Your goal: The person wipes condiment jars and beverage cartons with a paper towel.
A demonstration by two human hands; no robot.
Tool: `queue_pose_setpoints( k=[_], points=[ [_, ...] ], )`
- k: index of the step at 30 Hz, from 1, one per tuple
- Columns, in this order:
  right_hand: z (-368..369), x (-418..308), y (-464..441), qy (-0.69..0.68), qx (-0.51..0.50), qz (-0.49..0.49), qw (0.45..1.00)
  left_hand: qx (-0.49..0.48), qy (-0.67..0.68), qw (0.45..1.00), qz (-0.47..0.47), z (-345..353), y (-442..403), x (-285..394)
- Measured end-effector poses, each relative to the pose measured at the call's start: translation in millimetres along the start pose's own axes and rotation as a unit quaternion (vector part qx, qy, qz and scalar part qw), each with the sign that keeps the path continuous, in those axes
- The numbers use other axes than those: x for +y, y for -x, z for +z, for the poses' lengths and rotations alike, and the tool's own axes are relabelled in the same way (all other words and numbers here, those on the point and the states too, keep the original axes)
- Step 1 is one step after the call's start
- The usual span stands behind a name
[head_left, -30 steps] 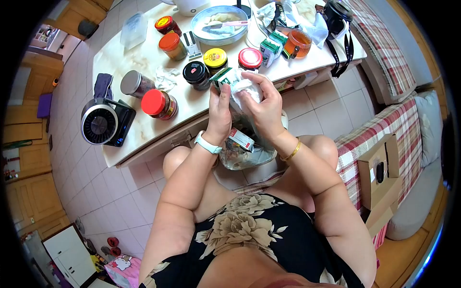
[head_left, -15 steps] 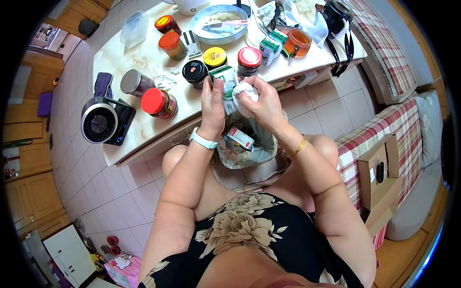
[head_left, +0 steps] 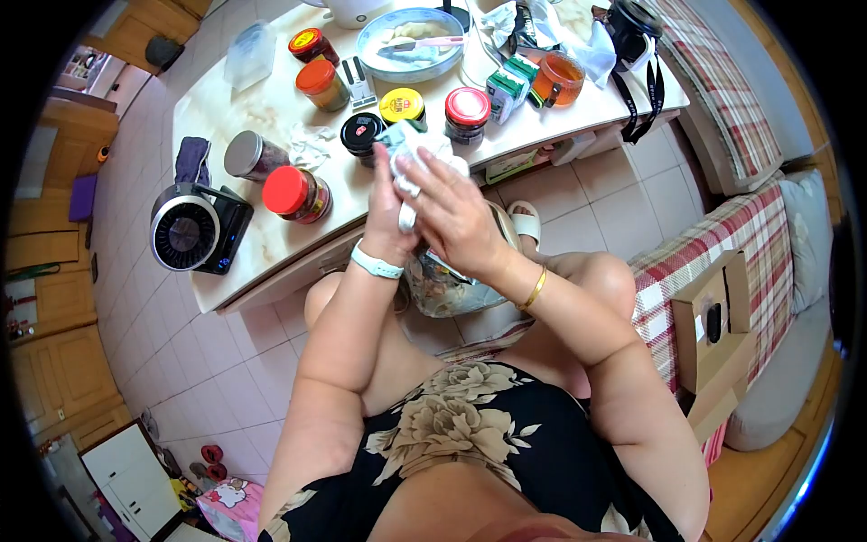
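Note:
Above the table's front edge, my left hand (head_left: pixel 386 221) holds a small green and white carton (head_left: pixel 394 137), largely covered now by tissue and fingers. My right hand (head_left: pixel 459 217) lies across it with fingers close together, pressing a crumpled white tissue (head_left: pixel 437 144) against the carton. Just beyond the hands stand a jar with a black lid (head_left: pixel 362 134), one with a yellow lid (head_left: pixel 403 106) and one with a red lid (head_left: pixel 467 110). Below them, between my knees, a lined waste bin (head_left: pixel 442 294) is partly hidden by my right hand and wrist.
On the table (head_left: pixel 244 289) are a red-lidded jar (head_left: pixel 296 194), a fan-like device (head_left: pixel 187 231), a bowl (head_left: pixel 370 56), more green and white cartons (head_left: pixel 511 88), a cup of amber liquid (head_left: pixel 560 79) and a camera (head_left: pixel 632 32). A cardboard box (head_left: pixel 695 352) lies on the right seat.
My right hand has moved left and laid the tissue over the carton, its fingers straighter than before. The carton is now mostly covered. A white slipper has come into sight behind the bin.

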State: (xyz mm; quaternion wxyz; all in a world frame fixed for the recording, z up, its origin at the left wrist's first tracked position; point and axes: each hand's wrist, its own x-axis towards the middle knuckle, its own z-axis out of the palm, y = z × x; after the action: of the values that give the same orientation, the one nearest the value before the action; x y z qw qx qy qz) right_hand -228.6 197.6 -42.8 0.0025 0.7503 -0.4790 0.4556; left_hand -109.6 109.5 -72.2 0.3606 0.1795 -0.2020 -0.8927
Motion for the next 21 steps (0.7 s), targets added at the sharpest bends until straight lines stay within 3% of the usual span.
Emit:
queue_pose_setpoints(
  k=[1,4,10,11,13,14,15,17,19,20,21],
  points=[
    [-0.3,-1.8,2.0,-0.018,-0.02,-0.023,0.999,-0.021,-0.011,1.0,-0.02,-2.7,5.3,10.0],
    [-6.5,-1.5,-0.7,-0.053,-0.025,-0.029,0.998,0.033,-0.002,0.998,0.044,4.1,8.4,15.4],
    [-13.8,20.8,-9.5,-0.154,0.069,0.128,0.977,0.009,0.005,1.0,0.018,12.2,6.1,0.1],
    [-14.6,26.7,-5.5,-0.2,0.073,0.201,0.956,0.008,0.005,1.0,0.018,12.2,7.5,0.2],
    [-14.0,36.2,-8.2,-0.367,0.16,0.363,0.841,0.025,0.023,0.998,-0.045,11.8,9.0,0.2],
    [-21.5,37.8,-6.3,-0.473,0.199,0.386,0.767,0.038,0.01,0.998,-0.041,12.8,8.9,0.0],
    [-30.5,30.1,-12.4,-0.51,0.217,0.4,0.73,0.038,0.01,0.998,-0.041,14.4,9.9,0.9],
    [-37.4,21.2,-14.8,-0.471,0.222,0.358,0.775,0.024,-0.019,0.998,-0.054,17.2,12.1,2.7],
    [-25.6,23.2,-8.1,-0.415,0.178,0.231,0.862,0.047,-0.024,0.998,-0.041,17.2,9.9,-2.7],
    [-35.0,30.2,-5.8,-0.17,0.074,0.111,0.976,0.069,-0.03,0.997,-0.029,16.1,9.4,-5.5],
    [-34.7,28.3,-10.2,-0.072,0.009,0.028,0.997,0.07,-0.031,0.997,-0.03,12.9,10.2,-7.5]
  ],
)
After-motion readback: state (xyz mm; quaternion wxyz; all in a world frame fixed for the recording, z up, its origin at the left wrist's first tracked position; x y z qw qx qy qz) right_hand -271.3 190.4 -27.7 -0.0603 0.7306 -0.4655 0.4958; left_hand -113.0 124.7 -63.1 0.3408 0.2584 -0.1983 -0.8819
